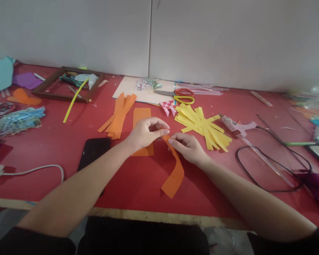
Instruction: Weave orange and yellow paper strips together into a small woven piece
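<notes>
A: Orange paper strip (pixel 175 173), pinched at its top end between left hand (pixel 145 132) and right hand (pixel 187 147). Curving down from the fingers toward the near table edge, lower end lying on the red table (pixel 138 180).

B: Grip on each side?

A: Left closed, thumb and forefinger nipping the strip's tip. Right closed too, fingertips pressed on the same end, just below the left's pinch. Both hands touching or nearly touching at the strip.

B: Under the left hand?

A: Orange paper sheet (pixel 141 118), flat on the table, partly hidden by the hand. Just left of it, a black phone (pixel 93 152), face down or dark, partly covered by the left forearm.

B: Further out?

A: Pile of orange strips (pixel 118 117) to the left of the sheet. Pile of yellow strips (pixel 203 127) right of the hands, fanned out. Small pink and white woven piece (pixel 168 106) between the 2 piles. Scissors (pixel 179 95) with red and yellow handles behind, on a pale board (pixel 130 88). Pink glue gun (pixel 236 127) just right of the yellow pile, black cable looping toward the right. Wooden frame (pixel 44 88) at the far left, holding pens and a small tube. White cable (pixel 34 170) near the left table edge.
</notes>
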The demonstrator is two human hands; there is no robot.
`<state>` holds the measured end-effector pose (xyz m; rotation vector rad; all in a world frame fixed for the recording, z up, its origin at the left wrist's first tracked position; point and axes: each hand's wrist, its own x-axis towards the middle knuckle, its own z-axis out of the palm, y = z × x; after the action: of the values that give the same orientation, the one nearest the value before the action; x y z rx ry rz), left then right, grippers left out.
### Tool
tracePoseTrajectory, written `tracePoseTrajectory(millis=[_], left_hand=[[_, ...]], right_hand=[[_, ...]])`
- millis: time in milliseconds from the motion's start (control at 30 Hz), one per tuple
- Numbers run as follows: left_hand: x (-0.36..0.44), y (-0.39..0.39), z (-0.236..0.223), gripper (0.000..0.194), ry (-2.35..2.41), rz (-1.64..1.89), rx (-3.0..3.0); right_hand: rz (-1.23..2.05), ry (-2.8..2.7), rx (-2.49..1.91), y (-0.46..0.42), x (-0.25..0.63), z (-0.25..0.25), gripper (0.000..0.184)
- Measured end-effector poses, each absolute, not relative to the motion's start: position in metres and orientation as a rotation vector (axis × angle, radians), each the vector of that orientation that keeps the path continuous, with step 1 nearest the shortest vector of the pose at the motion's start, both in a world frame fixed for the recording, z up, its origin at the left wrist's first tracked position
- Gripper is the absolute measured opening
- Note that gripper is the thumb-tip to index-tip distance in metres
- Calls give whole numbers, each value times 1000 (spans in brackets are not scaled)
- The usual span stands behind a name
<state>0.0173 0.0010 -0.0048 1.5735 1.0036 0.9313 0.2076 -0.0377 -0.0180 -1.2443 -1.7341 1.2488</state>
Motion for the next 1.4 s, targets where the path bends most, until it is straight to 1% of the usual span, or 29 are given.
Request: tracePoseTrajectory(millis=[233,367,467,600,667,767,867,967,1200,1400], left_hand=[[11,2,-2,27,1040,966,1560],[10,1,1,25,1054,946,1579],[10,1,0,28,1044,864,1552],[9,0,-2,35,963,674,1482],[8,-1,-2,33,930,623,1470],[7,-2,0,25,886,595,1520],[8,-3,0,19,861,629,1635],[9,-3,-1,17,839,692,1670],[0,10,-5,32,949,863,1432],[2,16,-5,32,978,953,1291]], right_hand=[[1223,-1787,-1269,-35,210,-15,42],[1247,-1810,-1296,-35,211,-12,45],[1264,-1842,-1305,-37,211,-10,47],[1241,-1880,-1285,-38,210,-9,46],[1256,-1880,-1275,-38,210,-10,45],[1294,-1859,-1257,-38,210,-12,42],[1287,-1801,-1247,-37,208,-16,36],[1289,-1763,-1243,-35,207,-16,34],[1350,-1706,-1209,-33,209,-12,28],[1307,-1630,-1254,-33,210,-11,29]])
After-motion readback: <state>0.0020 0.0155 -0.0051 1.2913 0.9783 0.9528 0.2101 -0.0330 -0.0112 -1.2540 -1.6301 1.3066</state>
